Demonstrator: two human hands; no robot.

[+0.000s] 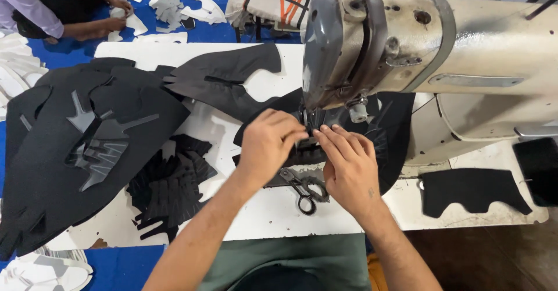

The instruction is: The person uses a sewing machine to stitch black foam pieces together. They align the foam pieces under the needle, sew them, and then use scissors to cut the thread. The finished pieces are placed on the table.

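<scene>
Head view: white table, blue floor around it, one cream sewing machine as landmark. Left hand and right hand sit side by side under its head, fingers pinched down on one black piece at the needle. One pair of scissors just below the hands. Black cut pieces piled left of the machine, one more to its right. A second person works on the floor, far left.

Bare forearms, sleeveless; grey-green garment
</scene>
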